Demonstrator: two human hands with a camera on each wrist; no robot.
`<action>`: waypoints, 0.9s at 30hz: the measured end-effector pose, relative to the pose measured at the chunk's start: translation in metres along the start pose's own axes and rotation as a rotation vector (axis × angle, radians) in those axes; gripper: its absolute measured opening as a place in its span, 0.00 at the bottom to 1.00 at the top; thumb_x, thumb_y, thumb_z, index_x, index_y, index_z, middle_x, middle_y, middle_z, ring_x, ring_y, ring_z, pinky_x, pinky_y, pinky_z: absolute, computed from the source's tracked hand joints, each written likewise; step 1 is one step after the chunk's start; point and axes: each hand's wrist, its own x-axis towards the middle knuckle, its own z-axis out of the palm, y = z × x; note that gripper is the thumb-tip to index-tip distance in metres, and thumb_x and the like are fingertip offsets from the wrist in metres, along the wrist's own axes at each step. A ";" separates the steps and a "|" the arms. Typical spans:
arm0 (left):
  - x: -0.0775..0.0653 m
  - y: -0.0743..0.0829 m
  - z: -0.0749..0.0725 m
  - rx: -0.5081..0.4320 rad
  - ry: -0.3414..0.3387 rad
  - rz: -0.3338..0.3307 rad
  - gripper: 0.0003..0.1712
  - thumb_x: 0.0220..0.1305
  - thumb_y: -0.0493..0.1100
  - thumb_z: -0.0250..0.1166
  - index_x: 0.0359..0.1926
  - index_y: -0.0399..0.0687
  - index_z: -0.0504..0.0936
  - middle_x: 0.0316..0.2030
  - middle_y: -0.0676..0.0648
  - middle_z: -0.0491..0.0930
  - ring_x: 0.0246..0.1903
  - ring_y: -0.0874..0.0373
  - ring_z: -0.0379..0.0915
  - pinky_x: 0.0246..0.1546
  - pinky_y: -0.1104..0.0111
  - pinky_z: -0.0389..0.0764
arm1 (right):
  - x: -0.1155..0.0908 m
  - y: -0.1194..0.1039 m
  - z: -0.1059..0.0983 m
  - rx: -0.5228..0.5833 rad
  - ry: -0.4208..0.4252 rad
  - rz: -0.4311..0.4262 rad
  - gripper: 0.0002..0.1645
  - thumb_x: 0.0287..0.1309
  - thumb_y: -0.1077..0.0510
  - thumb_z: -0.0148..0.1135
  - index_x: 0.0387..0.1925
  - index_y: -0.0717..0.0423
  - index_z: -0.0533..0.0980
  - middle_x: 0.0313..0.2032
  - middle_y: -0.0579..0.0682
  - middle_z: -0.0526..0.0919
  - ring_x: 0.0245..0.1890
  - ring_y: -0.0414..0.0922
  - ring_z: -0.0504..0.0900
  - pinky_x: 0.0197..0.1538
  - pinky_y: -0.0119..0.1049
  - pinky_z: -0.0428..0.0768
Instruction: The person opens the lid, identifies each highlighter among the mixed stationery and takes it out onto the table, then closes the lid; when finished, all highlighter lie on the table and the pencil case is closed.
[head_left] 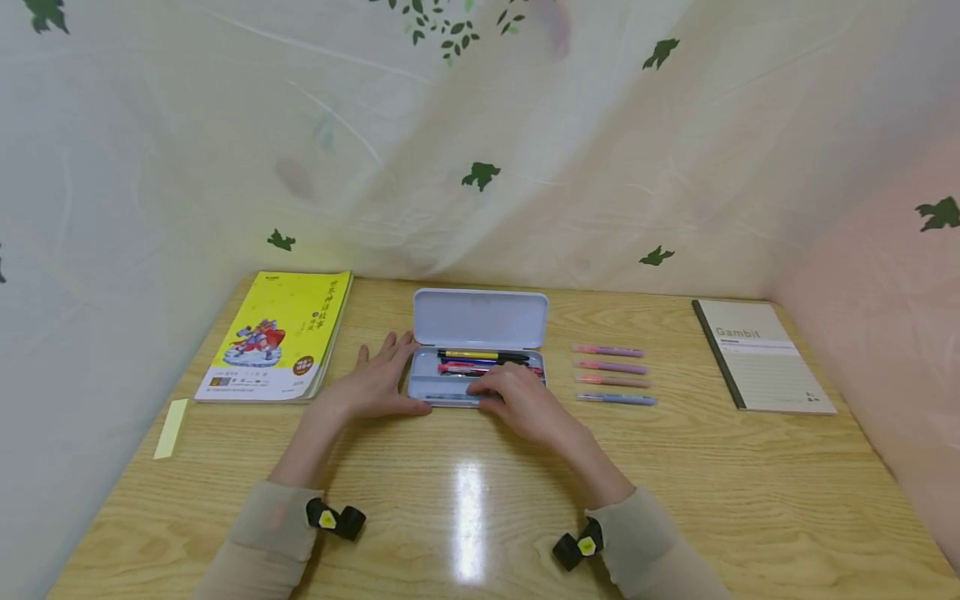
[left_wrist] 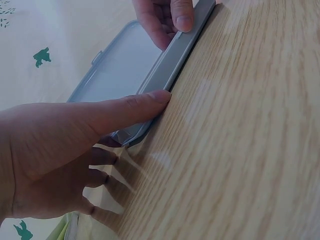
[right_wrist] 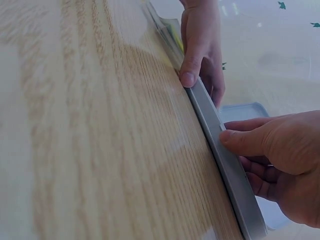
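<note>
An open pencil case [head_left: 480, 318] lies in the middle of the table, its pale lid tipped back. Inside are several pens, among them a yellow-and-black pen [head_left: 457, 355] and a red one [head_left: 459, 367]. At the case's left end is my left hand [head_left: 375, 385], fingers spread, thumb against the front corner. My right hand [head_left: 521, 402] reaches over the front right part. In the right wrist view its thumb [right_wrist: 245, 141] touches the front wall [right_wrist: 227, 160], and the other fingers bend into the case. Whether they pinch anything inside is hidden.
Right of the case, several slim pens in clear sleeves [head_left: 611, 367] lie in a column. A yellow book [head_left: 281, 333] is at the left, a pale yellow paper strip [head_left: 171, 427] near it. A notebook [head_left: 765, 358] lies far right. Curtain fabric [head_left: 480, 233] hangs behind the table.
</note>
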 end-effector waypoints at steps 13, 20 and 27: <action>0.000 0.000 -0.001 -0.006 0.000 0.007 0.61 0.60 0.66 0.71 0.81 0.42 0.50 0.82 0.33 0.40 0.82 0.32 0.30 0.75 0.28 0.32 | 0.000 0.000 -0.001 0.011 0.007 0.004 0.11 0.63 0.59 0.69 0.47 0.51 0.87 0.46 0.46 0.91 0.50 0.46 0.87 0.56 0.46 0.83; -0.001 0.001 -0.001 -0.011 -0.005 0.000 0.61 0.60 0.66 0.71 0.81 0.43 0.50 0.83 0.34 0.39 0.82 0.32 0.30 0.75 0.29 0.31 | 0.000 -0.001 0.000 0.021 0.012 0.010 0.10 0.64 0.59 0.69 0.47 0.51 0.87 0.45 0.46 0.91 0.50 0.46 0.87 0.56 0.46 0.83; 0.000 0.000 0.000 -0.007 -0.002 0.007 0.62 0.60 0.66 0.71 0.81 0.42 0.49 0.82 0.33 0.40 0.82 0.33 0.30 0.76 0.29 0.31 | 0.000 0.000 0.000 0.063 0.029 0.051 0.11 0.62 0.59 0.71 0.46 0.50 0.88 0.45 0.45 0.91 0.50 0.45 0.86 0.57 0.45 0.83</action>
